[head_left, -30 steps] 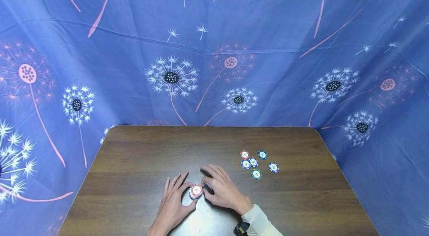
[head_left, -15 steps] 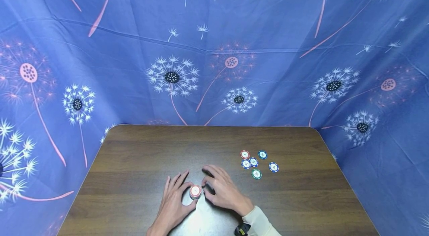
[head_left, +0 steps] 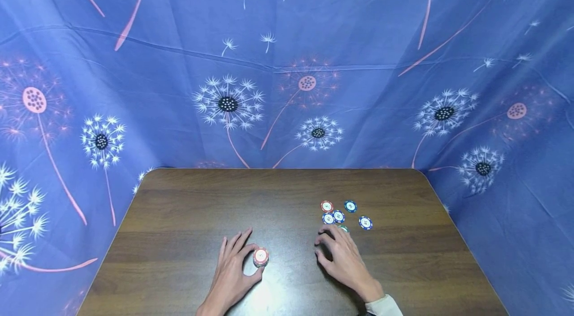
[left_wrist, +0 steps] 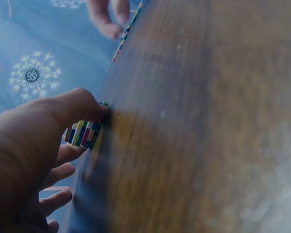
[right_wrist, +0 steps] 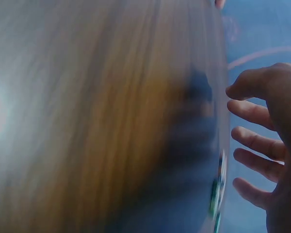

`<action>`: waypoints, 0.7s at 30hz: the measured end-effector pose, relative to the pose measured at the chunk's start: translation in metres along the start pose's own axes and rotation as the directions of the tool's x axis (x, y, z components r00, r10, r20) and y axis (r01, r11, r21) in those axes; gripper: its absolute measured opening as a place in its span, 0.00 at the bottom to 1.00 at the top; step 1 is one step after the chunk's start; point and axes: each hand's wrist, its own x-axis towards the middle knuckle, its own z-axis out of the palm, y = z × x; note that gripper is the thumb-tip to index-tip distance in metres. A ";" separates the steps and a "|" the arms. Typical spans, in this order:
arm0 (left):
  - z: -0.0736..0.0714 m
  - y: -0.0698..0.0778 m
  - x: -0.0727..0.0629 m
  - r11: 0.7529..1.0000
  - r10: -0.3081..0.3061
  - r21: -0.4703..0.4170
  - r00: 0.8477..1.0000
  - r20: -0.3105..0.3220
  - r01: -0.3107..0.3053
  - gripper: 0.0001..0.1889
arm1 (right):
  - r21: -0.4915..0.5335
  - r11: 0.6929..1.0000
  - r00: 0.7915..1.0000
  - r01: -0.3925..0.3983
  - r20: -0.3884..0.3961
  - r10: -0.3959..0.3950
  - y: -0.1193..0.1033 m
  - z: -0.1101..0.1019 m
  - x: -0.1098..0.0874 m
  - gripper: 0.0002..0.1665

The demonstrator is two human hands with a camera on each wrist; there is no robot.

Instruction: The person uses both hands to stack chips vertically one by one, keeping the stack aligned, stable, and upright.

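Note:
A short stack of poker chips [head_left: 261,256], a red-rimmed one on top, stands on the table. My left hand [head_left: 229,273] pinches it between thumb and index finger, the other fingers spread. Striped chip edges [left_wrist: 81,134] show beneath the thumb in the left wrist view. My right hand [head_left: 346,261] hovers with nothing in its loosely bent fingers, just in front of the loose chips. Its fingers partly cover a green chip [head_left: 344,229]. Beyond lie a red chip [head_left: 327,206], two touching blue chips [head_left: 338,216], a darker blue chip [head_left: 351,206] and another blue chip [head_left: 365,223].
The brown wood-grain table [head_left: 202,196] has rounded far corners. A blue cloth [head_left: 287,96] with a dandelion print hangs behind it and along both sides. Light glares off the tabletop near the left thumb.
My right hand has left the stack's side and moved right to the loose chips. The stack's top chip, slightly offset before, now sits in line. My left hand has stayed in place.

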 end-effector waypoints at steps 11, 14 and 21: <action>0.000 -0.001 0.001 1.000 -0.001 -0.009 1.000 0.002 0.001 0.23 | -0.086 0.990 0.993 -0.110 -0.061 0.105 0.045 -0.025 -0.022 0.24; 0.000 -0.001 0.001 1.000 -0.002 -0.011 1.000 0.001 0.002 0.23 | -0.104 0.987 0.991 -0.124 -0.062 0.118 0.054 -0.028 -0.022 0.27; 0.001 -0.002 0.001 1.000 0.003 -0.012 1.000 -0.002 -0.003 0.23 | -0.131 0.979 0.988 -0.154 -0.044 0.149 0.067 -0.029 -0.015 0.29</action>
